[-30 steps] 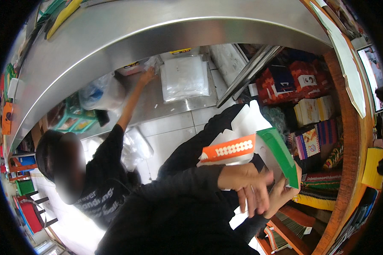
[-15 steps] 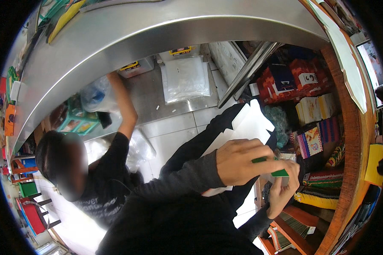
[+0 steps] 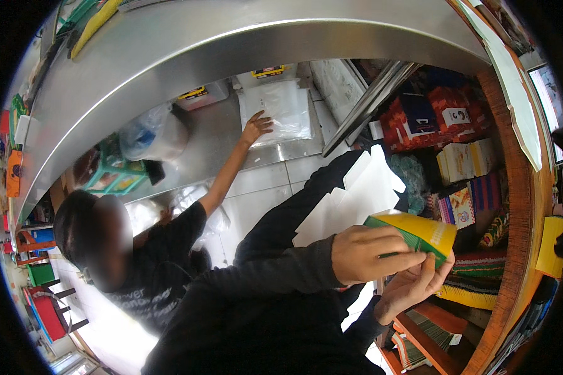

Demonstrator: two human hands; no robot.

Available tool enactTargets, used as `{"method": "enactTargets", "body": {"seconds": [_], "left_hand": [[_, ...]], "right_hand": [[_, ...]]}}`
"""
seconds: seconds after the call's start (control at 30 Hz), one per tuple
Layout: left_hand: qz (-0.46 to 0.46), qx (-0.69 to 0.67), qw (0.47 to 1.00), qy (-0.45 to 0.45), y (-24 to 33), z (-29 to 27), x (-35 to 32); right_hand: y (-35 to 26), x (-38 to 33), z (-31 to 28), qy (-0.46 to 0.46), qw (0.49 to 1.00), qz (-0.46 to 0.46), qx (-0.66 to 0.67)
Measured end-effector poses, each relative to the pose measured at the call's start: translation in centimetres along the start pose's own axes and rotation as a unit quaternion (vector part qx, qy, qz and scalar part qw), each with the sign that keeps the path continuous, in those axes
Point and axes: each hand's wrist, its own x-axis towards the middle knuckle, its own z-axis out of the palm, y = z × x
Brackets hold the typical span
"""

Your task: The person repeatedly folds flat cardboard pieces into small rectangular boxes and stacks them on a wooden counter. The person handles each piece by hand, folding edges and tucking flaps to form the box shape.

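Observation:
A small yellow and green folded cardboard box (image 3: 422,230) is between my two hands, tilted, its yellow face up and a green side toward me. My left hand (image 3: 369,255) has its fingers bent against the green side. From below, my right hand (image 3: 416,284) pinches the box's near edge with thumb and fingers. Flat white die-cut cardboard blanks (image 3: 347,203) lie across my lap, just beyond my left hand. The box's underside is hidden by my hands.
At the left, a co-worker's hand (image 3: 256,128) rests on a stack of clear plastic bags (image 3: 281,115) on a metal shelf. A steel counter edge (image 3: 244,40) curves overhead. Wooden shelving (image 3: 522,219) with packets stands at right. A green basket (image 3: 116,172) is at the left.
The box has turned in my hands, so its yellow face now shows. My right hand has come lower beneath it. The co-worker's arm has swung right, onto the plastic bags.

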Motion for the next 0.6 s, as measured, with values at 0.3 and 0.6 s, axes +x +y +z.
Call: {"method": "enactTargets", "body": {"seconds": [0.3, 0.6], "left_hand": [[-0.242, -0.204, 0.949, 0.023, -0.7, -1.0, 0.1], [-0.242, -0.260, 0.935, 0.020, -0.3, -0.9, -0.3]], "right_hand": [[0.5, -0.8, 0.2, -0.097, 0.965, -0.168, -0.175], [0.4, -0.9, -1.9, -0.107, 0.993, 0.025, -0.041]]}}
